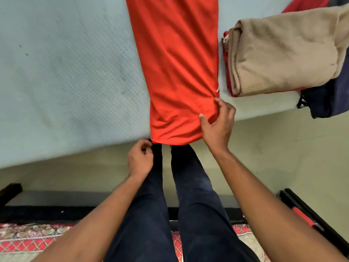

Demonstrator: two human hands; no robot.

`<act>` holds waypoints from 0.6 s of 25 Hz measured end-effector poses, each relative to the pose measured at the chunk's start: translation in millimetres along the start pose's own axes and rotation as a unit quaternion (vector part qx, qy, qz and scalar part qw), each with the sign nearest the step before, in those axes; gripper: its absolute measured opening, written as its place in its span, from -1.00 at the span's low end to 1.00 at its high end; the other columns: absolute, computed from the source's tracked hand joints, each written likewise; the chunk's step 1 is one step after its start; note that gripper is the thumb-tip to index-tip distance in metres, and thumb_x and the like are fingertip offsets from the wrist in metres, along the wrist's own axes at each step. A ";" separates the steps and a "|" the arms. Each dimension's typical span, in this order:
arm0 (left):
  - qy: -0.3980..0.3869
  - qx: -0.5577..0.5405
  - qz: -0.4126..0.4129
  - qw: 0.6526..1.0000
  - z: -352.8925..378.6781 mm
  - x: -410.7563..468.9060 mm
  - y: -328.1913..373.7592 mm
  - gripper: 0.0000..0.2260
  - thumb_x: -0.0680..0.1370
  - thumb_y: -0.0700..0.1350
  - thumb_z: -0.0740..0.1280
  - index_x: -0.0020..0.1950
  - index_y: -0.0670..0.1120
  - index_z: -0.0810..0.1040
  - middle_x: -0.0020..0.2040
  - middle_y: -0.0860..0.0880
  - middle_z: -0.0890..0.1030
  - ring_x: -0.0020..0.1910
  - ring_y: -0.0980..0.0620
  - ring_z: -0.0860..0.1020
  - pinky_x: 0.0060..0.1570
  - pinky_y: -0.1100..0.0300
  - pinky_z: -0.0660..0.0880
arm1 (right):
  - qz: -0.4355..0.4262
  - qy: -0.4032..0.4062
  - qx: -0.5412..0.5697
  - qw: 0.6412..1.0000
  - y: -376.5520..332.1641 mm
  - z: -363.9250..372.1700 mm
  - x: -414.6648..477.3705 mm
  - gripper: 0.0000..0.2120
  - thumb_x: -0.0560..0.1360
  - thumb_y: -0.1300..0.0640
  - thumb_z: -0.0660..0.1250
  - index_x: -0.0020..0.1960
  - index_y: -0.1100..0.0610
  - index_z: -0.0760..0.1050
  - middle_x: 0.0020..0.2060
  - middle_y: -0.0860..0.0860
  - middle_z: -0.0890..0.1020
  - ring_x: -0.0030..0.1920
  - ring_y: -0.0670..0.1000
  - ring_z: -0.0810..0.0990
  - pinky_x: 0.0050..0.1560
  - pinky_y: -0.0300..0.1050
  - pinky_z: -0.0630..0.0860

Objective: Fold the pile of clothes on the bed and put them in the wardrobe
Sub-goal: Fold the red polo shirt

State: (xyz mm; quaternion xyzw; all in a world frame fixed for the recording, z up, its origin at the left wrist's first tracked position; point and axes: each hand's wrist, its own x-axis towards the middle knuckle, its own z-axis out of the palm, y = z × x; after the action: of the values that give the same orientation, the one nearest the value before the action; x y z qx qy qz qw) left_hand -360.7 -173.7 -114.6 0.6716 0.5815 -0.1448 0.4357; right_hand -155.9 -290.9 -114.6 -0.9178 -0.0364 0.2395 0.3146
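A long orange-red garment (179, 69), folded into a narrow strip, lies across the pale mattress (66, 82) with its near end hanging over the bed's edge. My right hand (217, 125) grips the near right corner of that garment, thumb on top of the cloth. My left hand (140, 159) hangs just below the garment's near left corner, fingers curled; whether it pinches the hem I cannot tell. To the right sits a folded beige fleece (283, 57) on top of a red garment (229, 72).
A dark navy garment (328, 99) lies at the mattress's right edge, below the beige fleece. More red cloth (306, 4) shows at the top right. My dark trouser legs (179, 205) stand against the bed. A patterned red rug (28, 239) covers the floor.
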 end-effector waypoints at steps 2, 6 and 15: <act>0.030 -0.019 -0.065 0.997 -2.9 -0.5 10.4 -0.81 0.48 -0.25 0.33 -0.22 0.05 0.58 -0.27 0.02 0.61 -0.24 -0.05 0.58 -0.06 0.01 0.55 | 0.076 -0.028 0.071 0.994 3.5 -7.9 4.8 -0.43 0.41 0.13 0.53 0.37 0.04 0.44 0.17 0.05 0.56 0.06 0.00 0.57 0.17 -0.13 0.48; 0.098 -0.135 0.034 0.985 -14.3 17.6 51.0 -0.87 0.47 -0.12 0.35 0.00 -0.06 0.60 -0.11 -0.02 0.65 -0.16 0.01 0.61 -0.03 0.13 0.55 | 0.166 -0.088 0.108 0.976 4.3 -19.7 20.8 -0.67 0.42 0.07 0.54 0.05 -0.12 0.45 -0.20 -0.01 0.51 -0.25 -0.09 0.50 -0.09 -0.09 0.49; -0.071 -0.086 -0.003 0.994 -8.6 40.4 88.2 -0.72 0.55 0.06 0.41 -0.03 -0.16 0.57 -0.20 -0.09 0.62 -0.23 0.04 0.56 -0.07 0.06 0.51 | 0.237 -0.233 0.176 0.926 -9.7 -20.5 32.0 -0.64 0.29 0.15 0.54 0.08 0.12 0.65 -0.06 -0.03 0.73 -0.12 -0.11 0.68 -0.07 -0.24 0.53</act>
State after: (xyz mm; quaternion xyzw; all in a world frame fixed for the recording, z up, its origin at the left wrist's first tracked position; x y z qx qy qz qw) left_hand -272.0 -135.8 -101.2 0.6184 0.5614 -0.1426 0.5311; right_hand -117.4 -287.7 -108.0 -0.7476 0.1525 0.5172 0.3877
